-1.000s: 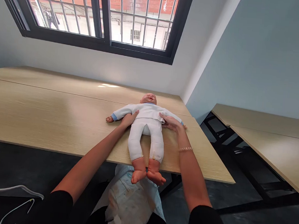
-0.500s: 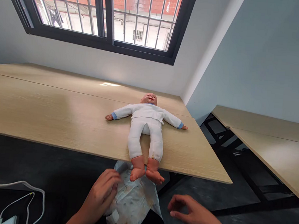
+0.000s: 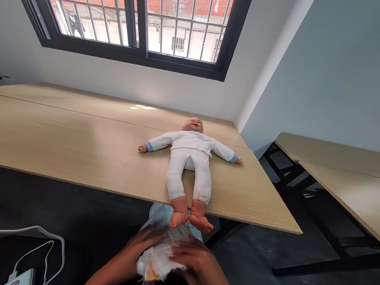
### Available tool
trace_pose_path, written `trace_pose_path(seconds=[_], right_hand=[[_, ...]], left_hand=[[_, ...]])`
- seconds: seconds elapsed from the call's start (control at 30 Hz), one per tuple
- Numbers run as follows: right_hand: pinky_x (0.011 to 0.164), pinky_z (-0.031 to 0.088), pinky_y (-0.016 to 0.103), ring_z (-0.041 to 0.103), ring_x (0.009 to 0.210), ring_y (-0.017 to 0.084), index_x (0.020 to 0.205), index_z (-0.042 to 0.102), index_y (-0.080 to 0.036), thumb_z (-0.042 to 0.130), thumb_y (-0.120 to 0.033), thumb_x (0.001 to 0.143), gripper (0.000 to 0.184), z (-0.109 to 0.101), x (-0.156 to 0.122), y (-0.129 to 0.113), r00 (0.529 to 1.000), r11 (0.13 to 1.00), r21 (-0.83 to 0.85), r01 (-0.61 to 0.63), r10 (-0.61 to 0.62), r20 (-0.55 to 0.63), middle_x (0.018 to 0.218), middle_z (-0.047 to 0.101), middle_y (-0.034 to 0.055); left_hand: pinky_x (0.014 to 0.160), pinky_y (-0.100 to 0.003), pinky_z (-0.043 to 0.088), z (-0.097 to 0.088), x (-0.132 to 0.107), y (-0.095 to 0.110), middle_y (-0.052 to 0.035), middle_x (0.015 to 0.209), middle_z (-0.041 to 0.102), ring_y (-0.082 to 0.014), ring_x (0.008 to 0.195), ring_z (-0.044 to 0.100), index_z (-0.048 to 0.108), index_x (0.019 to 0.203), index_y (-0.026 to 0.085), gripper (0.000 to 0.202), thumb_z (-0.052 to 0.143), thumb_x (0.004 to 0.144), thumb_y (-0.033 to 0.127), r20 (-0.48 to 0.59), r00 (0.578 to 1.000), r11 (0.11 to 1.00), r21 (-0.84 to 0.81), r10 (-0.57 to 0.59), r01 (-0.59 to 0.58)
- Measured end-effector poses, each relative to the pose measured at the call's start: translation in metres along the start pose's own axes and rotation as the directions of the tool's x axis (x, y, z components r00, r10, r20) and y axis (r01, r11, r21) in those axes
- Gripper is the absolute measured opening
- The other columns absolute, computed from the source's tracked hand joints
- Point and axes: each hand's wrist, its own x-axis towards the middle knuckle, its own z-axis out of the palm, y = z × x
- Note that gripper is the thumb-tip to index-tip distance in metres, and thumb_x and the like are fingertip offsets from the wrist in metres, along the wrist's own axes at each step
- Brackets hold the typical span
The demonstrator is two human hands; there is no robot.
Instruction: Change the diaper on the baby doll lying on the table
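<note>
Just below the pale wooden table [image 3: 78, 138], left hand [image 3: 138, 248] and right hand [image 3: 198, 266] gripping a crumpled diaper [image 3: 157, 260].

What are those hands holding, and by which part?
The left hand and right hand hold a crumpled disposable diaper from either side; blur hides the exact grip.

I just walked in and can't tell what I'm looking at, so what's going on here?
A person's left hand and right hand are both on a crumpled diaper, held just below the edge of a wooden table. A baby doll in white clothes lies on its back on the table, arms spread, its bare feet sticking out past the edge. A cable and a power bank sit at the lower left.
</note>
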Motion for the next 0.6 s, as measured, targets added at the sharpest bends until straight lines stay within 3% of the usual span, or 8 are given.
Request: trace_pose_path(seconds=[0.07,0.13,0.27,0.4,0.5,0.6], right_hand=[[0.111,0.042,0.033,0.068,0.108,0.022,0.114,0.075,-0.029,0.061,-0.036,0.095,0.025,-0.022,-0.010,-0.021,0.998,0.991,0.126,0.044,-0.049,0.033,0.115,0.072,0.0020],[0.103,0.047,0.027,0.064,0.114,0.021,0.116,0.074,-0.026,0.048,-0.040,0.102,0.033,-0.045,-0.020,-0.043,0.999,0.988,0.153,-0.033,0.029,0.032,0.122,0.069,0.0039],[0.082,0.053,0.025,0.067,0.091,0.021,0.089,0.078,-0.022,0.040,-0.053,0.102,0.052,-0.070,-0.032,-0.066,0.980,0.950,0.251,-0.187,0.196,-0.014,0.099,0.073,0.0063],[0.068,0.050,0.025,0.060,0.076,0.021,0.081,0.074,-0.017,0.041,-0.065,0.097,0.060,-0.072,-0.037,-0.064,0.912,0.875,0.373,-0.308,0.384,-0.147,0.076,0.065,0.0060],[0.064,0.048,0.025,0.059,0.075,0.022,0.086,0.074,-0.017,0.047,-0.067,0.093,0.057,-0.077,-0.043,-0.065,0.861,0.867,0.403,-0.294,0.423,-0.281,0.073,0.063,0.0063],[0.058,0.046,0.024,0.057,0.068,0.020,0.093,0.072,-0.017,0.051,-0.069,0.090,0.056,-0.089,-0.045,-0.067,0.763,0.836,0.482,-0.263,0.486,-0.426,0.074,0.062,0.0062]], left_hand=[[0.123,-0.043,0.025,-0.011,-0.001,0.023,-0.0022,0.160,0.034,-0.0326,0.147,0.031,0.048,0.146,0.036,0.070,0.071,0.082,0.054,0.085,0.996,0.997,-0.083,0.001,0.006],[0.122,-0.047,0.026,-0.023,-0.002,0.045,-0.0037,0.157,0.040,-0.0334,0.147,0.033,0.052,0.143,0.035,0.072,0.076,0.077,0.051,0.167,0.986,0.985,-0.166,-0.024,0.052],[0.119,-0.051,0.029,-0.038,0.002,0.077,-0.0068,0.149,0.051,-0.0348,0.142,0.040,0.060,0.137,0.031,0.069,0.082,0.072,0.037,0.227,0.974,0.958,-0.283,0.019,0.047],[0.111,-0.045,0.041,-0.040,0.014,0.095,-0.0060,0.135,0.063,-0.0324,0.128,0.055,0.066,0.130,0.028,0.059,0.079,0.073,0.026,0.246,0.956,0.868,-0.496,0.162,-0.020],[0.106,-0.041,0.043,-0.037,0.023,0.106,-0.0042,0.123,0.068,-0.0291,0.119,0.060,0.070,0.120,0.025,0.046,0.076,0.075,0.026,0.238,0.960,0.779,-0.626,0.150,0.034],[0.101,-0.038,0.044,-0.030,0.033,0.119,-0.0015,0.112,0.070,-0.0259,0.110,0.062,0.071,0.111,0.024,0.031,0.070,0.080,0.029,0.213,0.969,0.700,-0.711,0.122,0.068]])
